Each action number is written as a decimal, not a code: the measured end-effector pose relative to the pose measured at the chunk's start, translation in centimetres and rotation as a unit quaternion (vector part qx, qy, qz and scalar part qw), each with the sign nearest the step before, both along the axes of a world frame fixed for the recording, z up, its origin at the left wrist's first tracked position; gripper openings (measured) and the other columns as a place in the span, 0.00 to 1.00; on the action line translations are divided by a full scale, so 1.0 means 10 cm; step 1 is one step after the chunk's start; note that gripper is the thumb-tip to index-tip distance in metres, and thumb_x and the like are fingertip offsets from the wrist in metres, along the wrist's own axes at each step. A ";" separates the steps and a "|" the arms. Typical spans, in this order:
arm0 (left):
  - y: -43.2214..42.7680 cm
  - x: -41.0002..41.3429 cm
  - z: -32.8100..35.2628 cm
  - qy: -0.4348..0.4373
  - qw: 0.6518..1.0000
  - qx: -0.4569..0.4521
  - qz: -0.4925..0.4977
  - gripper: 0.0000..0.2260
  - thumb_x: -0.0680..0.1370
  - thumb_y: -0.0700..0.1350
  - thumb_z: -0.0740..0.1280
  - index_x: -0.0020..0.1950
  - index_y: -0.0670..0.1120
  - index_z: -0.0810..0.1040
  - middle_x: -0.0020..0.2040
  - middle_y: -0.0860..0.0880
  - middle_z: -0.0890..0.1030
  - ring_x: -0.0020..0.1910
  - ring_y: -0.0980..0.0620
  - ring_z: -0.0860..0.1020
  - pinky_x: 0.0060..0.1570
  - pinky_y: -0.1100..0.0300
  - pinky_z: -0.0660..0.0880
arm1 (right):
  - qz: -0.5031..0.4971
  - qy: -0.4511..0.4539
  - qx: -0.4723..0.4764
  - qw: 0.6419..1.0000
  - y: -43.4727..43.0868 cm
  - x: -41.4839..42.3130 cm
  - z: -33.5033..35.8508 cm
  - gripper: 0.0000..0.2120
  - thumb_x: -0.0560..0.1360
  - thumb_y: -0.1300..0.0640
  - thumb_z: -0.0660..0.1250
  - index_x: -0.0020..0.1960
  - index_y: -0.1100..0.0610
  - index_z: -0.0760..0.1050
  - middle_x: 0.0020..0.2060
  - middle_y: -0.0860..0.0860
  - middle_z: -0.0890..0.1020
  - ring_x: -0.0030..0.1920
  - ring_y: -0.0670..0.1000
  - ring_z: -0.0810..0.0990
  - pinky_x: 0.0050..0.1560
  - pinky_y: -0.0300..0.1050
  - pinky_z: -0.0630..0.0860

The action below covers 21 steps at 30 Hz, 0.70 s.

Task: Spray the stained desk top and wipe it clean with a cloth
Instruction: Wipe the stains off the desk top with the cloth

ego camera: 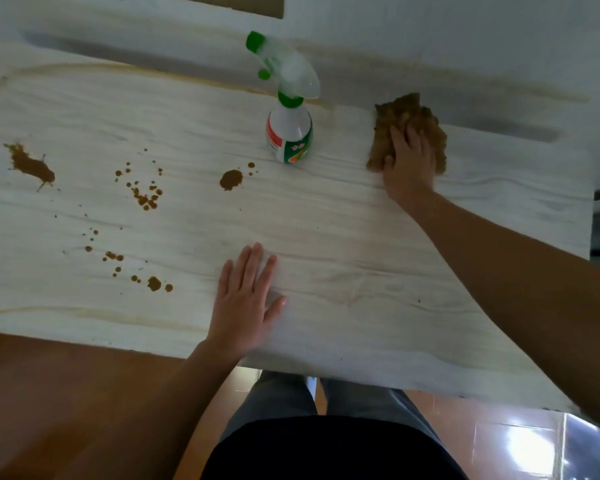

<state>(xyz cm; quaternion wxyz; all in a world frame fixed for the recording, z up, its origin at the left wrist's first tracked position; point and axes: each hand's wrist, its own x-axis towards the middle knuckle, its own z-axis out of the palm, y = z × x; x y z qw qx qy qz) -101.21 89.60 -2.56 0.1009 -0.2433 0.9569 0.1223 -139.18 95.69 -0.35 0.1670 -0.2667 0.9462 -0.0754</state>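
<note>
Left hand (246, 292) spread flat on stained surface (361, 244); right hand (409, 164) presses straight fingers onto brown cloth (404, 110) beside upright spray bottle (289, 133).

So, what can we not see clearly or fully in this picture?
Head view only:
cloth: partly under the right hand; whether the fingers grip it is unclear.
spray bottle: label too blurred to read.
desk top: left end cut off by the frame edge.
</note>
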 end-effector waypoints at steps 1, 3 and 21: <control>0.00 0.00 0.01 0.001 1.000 0.001 0.002 0.33 0.81 0.63 0.53 0.82 0.47 0.57 0.83 0.42 0.52 0.82 0.42 0.49 0.77 0.39 0.56 | 0.009 0.002 -0.004 1.000 -0.06 -0.04 0.00 0.27 0.83 0.54 0.56 0.80 0.50 0.55 0.80 0.53 0.54 0.79 0.59 0.51 0.79 0.56 0.49; 0.01 -0.01 0.02 0.001 1.000 0.004 0.005 0.33 0.81 0.63 0.53 0.82 0.46 0.57 0.83 0.42 0.52 0.82 0.43 0.49 0.78 0.39 0.56 | 0.021 0.010 -0.012 1.000 -0.09 -0.08 -0.01 0.27 0.83 0.53 0.56 0.80 0.50 0.55 0.80 0.54 0.55 0.79 0.59 0.52 0.79 0.56 0.49; 0.07 -0.06 0.09 -0.001 0.999 0.019 0.029 0.33 0.82 0.62 0.56 0.82 0.45 0.58 0.83 0.43 0.52 0.82 0.44 0.48 0.78 0.39 0.54 | 0.128 0.023 -0.068 0.989 0.90 0.74 -0.10 0.27 0.80 0.56 0.61 0.78 0.53 0.62 0.78 0.55 0.61 0.79 0.57 0.55 0.78 0.59 0.53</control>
